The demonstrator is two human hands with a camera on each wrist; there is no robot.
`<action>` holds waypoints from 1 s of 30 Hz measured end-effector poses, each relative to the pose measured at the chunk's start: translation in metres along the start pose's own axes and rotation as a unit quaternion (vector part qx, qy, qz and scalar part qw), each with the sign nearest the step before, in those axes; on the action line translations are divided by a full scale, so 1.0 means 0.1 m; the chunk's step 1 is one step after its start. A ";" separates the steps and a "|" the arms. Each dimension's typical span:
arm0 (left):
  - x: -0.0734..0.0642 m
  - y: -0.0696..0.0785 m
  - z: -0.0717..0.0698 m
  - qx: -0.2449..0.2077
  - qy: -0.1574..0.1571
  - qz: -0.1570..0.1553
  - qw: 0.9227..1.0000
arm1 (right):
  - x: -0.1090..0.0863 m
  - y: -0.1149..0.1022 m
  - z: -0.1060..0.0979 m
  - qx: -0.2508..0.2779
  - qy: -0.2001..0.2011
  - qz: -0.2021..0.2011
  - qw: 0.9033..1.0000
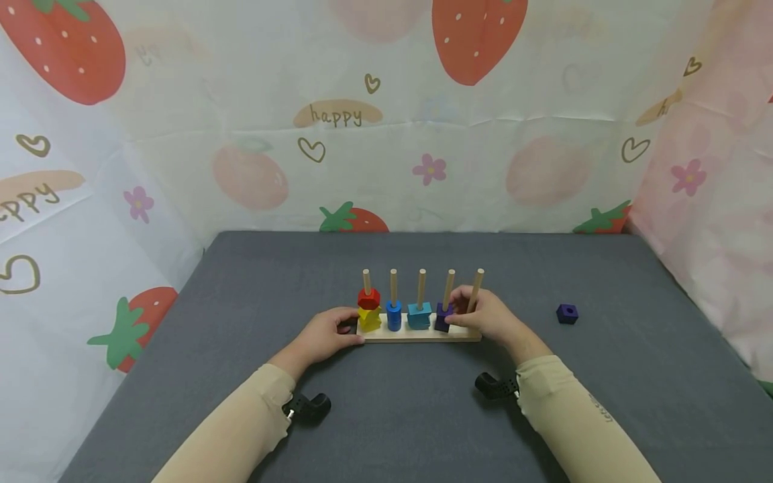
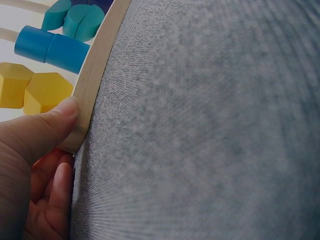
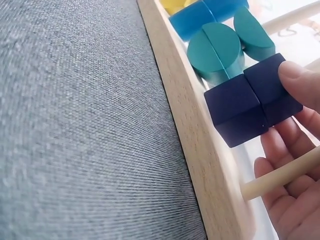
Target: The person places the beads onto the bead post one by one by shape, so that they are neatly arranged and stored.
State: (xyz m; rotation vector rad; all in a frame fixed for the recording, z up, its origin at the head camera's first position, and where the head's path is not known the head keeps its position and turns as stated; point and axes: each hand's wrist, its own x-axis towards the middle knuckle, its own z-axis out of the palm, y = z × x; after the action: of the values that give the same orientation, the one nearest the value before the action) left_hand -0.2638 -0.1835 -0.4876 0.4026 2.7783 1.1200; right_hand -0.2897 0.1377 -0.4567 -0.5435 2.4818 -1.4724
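A wooden peg base (image 1: 423, 338) with several upright pegs lies across the middle of the table. My left hand (image 1: 326, 333) grips its left end, thumb over the front edge and fingers curled below. On the fourth peg, two dark purple blocks sit stacked, and my right hand (image 1: 490, 316) pinches the upper purple block (image 3: 272, 82). The lower purple block (image 3: 235, 107) rests against the base beneath it. The rightmost peg (image 3: 280, 175) is bare and passes in front of my right fingers in the right wrist view.
Yellow blocks (image 1: 370, 320) under a red block (image 1: 368, 299) fill the leftmost peg. Blue cylinders (image 1: 394, 316) and teal blocks (image 1: 419, 316) sit on the next to pegs. A loose purple block (image 1: 567, 314) lies to the right on the grey tablecloth (image 1: 398, 416).
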 end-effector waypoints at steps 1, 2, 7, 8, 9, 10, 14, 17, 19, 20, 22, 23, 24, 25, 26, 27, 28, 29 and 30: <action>0.00 0.00 0.00 0.000 0.000 0.000 1.000 | 0.00 0.00 0.00 0.002 -0.001 0.000 1.000; 0.00 0.00 0.00 0.000 0.000 -0.001 1.000 | 0.00 0.00 0.00 0.004 -0.003 0.000 1.000; 0.00 0.01 0.00 -0.001 -0.001 -0.006 1.000 | -0.01 -0.01 -0.03 0.009 -0.015 0.001 1.000; 0.00 0.01 0.00 -0.002 -0.001 -0.007 1.000 | -0.02 -0.01 -0.04 0.011 -0.016 0.002 1.000; 0.00 0.01 0.00 -0.001 -0.001 -0.008 1.000 | -0.02 -0.01 -0.06 0.014 -0.017 0.003 1.000; 0.00 0.01 0.00 -0.001 -0.001 -0.009 1.000 | -0.03 -0.02 -0.07 0.018 -0.017 0.006 1.000; -0.01 0.02 0.00 -0.001 0.000 -0.010 1.000 | -0.07 -0.06 -0.16 0.031 -0.017 0.011 0.999; 0.00 0.02 0.01 0.002 0.001 -0.005 1.000 | -0.12 -0.07 -0.24 0.031 -0.020 0.011 0.999; 0.00 0.01 0.01 0.004 0.001 -0.005 1.000 | -0.15 -0.06 -0.30 0.030 -0.022 0.005 0.999; 0.00 0.01 0.01 0.006 0.001 -0.004 1.000 | -0.18 -0.05 -0.33 0.029 -0.023 0.002 0.999; 0.00 0.00 0.01 0.007 0.000 -0.005 1.000 | -0.23 -0.02 -0.40 0.024 -0.021 -0.003 0.999; 0.00 0.00 0.01 0.007 0.000 -0.006 1.000 | -0.25 0.00 -0.44 0.020 -0.018 -0.005 1.000; 0.01 0.00 0.01 0.007 0.001 -0.005 1.000 | -0.28 0.01 -0.48 0.017 -0.015 -0.005 1.000; 0.01 0.00 0.01 0.008 0.001 -0.006 1.000 | -0.31 0.03 -0.53 0.013 -0.012 -0.005 1.000; 0.01 -0.01 0.01 0.007 0.000 -0.006 1.000 | -0.35 0.05 -0.57 0.010 -0.008 -0.005 1.000; 0.01 0.00 0.01 0.008 -0.001 -0.006 1.000 | -0.38 0.06 -0.62 0.006 -0.003 -0.004 1.000; 0.01 0.00 0.01 0.009 -0.001 -0.007 1.000 | -0.41 0.08 -0.66 0.004 0.002 -0.002 1.000; 0.01 -0.01 0.01 0.010 -0.001 -0.007 1.000 | -0.44 0.09 -0.71 0.003 0.008 -0.002 1.000; 0.01 0.00 0.00 0.011 -0.001 -0.006 1.000 | -0.48 0.11 -0.75 0.001 0.012 -0.002 1.000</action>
State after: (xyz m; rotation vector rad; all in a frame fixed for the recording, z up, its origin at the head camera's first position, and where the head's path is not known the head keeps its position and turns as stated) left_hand -0.2645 -0.1833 -0.4881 0.3885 2.7908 1.0858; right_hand -0.2754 0.2223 -0.4306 -0.5326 2.4984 -1.4915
